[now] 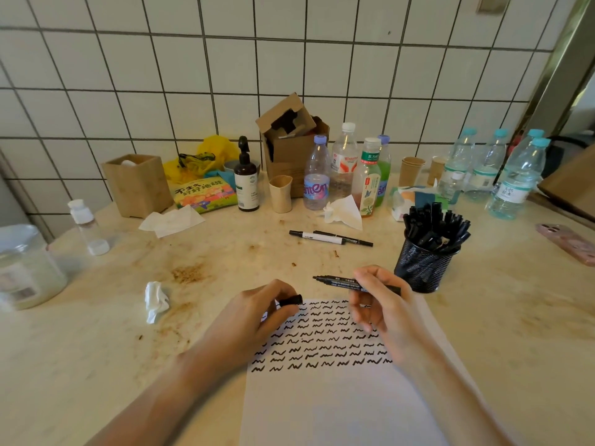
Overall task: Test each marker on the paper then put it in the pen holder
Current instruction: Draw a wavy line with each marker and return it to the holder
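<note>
Marker (351,281): it is held level above the far edge of the paper (338,397), uncapped, tip pointing left. The right hand (383,304) pinches its barrel, fingers curled round it. The left hand (257,312) pinches the cap (291,300) just above the paper's far left corner, opening turned toward the tip. Whether the marker has just been uncapped or is about to be recapped, I cannot tell.

If it is untested, the squiggles (322,336) fill the paper's far half in rows, so the next mark belongs on the bare sheet nearer the person, below the last row. Tilt the tip down, draw one short stroke, then push the cap on straight until it seats.

The holder (421,265) stands just beyond the paper's far right corner, already crammed with markers; the new one likely needs a gap among them, slid in gently so the mesh cup does not tip. Two markers (328,238) lie well beyond the paper, apparently still to test. A crumpled tissue (155,300) lies left of the paper, a phone (570,243) far right; neither blocks the path.
</note>
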